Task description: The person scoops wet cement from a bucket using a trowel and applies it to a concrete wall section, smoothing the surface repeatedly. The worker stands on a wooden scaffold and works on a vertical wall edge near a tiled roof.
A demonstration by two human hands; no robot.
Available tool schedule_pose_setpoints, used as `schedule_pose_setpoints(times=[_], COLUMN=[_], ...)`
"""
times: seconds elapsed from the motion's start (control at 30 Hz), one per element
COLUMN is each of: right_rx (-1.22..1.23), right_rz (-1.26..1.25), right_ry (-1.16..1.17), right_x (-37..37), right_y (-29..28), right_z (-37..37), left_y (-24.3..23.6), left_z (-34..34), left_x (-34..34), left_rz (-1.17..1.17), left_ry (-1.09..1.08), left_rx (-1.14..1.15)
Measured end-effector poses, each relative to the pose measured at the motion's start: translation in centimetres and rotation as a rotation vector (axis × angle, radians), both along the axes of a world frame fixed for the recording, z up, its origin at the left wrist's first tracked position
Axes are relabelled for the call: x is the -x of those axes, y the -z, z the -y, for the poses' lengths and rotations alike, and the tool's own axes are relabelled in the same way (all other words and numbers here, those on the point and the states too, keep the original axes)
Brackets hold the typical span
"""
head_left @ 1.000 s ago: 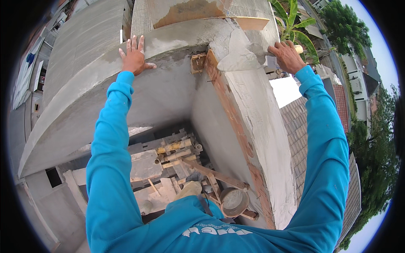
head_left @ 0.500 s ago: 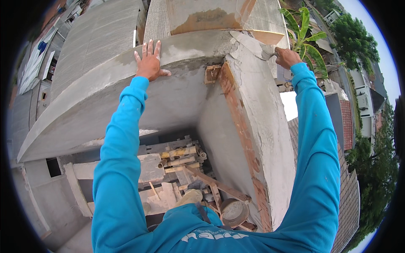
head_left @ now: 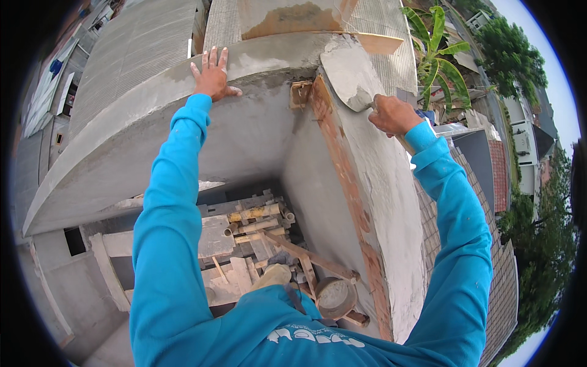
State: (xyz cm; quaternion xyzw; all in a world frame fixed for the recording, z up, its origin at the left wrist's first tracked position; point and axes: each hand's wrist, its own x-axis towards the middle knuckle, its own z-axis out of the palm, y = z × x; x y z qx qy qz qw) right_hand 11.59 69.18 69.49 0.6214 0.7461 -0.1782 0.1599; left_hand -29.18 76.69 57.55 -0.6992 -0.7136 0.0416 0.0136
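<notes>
My left hand lies with fingers spread on the grey curved ledge of the far wall, resting on its top edge. Gripped by its handle in my right hand is a mortar-smeared trowel. The trowel's blade lies over the far end of the right wall's top, close to the corner. Rough, pale wet mortar covers this wall top. A reddish-brown wooden board runs along its inner edge. A small wood block sticks to the inner corner, between my two hands.
Below me are scaffold planks, yellowish bamboo poles, a wooden brace and a round bucket. Beyond the walls drop away to corrugated roofs, a tiled roof and a banana plant.
My right hand has drawn the trowel toward me and left, and its blade now shows broad and flat over the wall top. My left hand stays on the ledge; the view has shifted slightly.
</notes>
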Motion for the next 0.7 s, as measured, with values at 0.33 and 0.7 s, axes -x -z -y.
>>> schedule_pose_setpoints(times=[0.33,0.7], right_rx=[-0.348,-0.278], right_rz=[0.039,-0.335], right_ry=[0.057,0.232], right_x=[4.7,1.3], right_y=[4.6,-2.8], right_z=[8.4,24.4], left_y=[0.3,0.5], left_z=[-0.7,-1.8], left_x=[-0.1,0.2], left_rz=[-0.013,-0.077], left_ry=[-0.006,0.003], left_rx=[0.008,0.039])
